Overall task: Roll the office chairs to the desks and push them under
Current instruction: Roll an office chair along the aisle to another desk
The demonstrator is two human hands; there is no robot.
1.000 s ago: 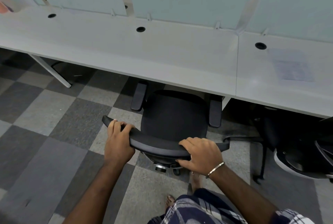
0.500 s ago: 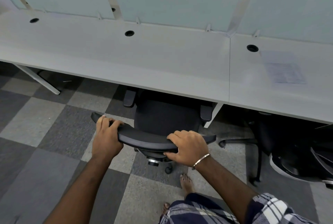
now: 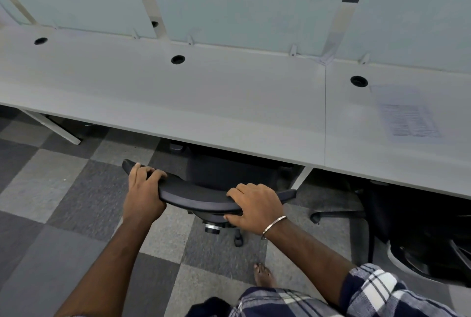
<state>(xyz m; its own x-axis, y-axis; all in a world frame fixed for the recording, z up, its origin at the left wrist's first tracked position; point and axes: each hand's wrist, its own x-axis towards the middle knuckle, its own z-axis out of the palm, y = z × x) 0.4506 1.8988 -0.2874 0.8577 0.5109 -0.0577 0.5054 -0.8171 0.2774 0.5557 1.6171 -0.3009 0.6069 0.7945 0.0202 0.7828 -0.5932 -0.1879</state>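
Desk edge blocks backrest (carpet open).

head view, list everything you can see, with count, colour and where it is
office chair: 1, black, seat mostly under the middle desk, backrest top sticking out toward the person
desks: a row, pale grey, across the middle of the view
divider panels: 3, frosted pale green, upright along the desks' far edge
cable holes: 3 on this row, black, near the panels
printed sheet: 1, white, on the right desk
second chair: 1, black, at the right desk, partly seen
carpet: grey checkered tiles, on the floor
bangle: 1, silver, right wrist
left hand: grips the backrest's left end
right hand: grips the backrest's right part
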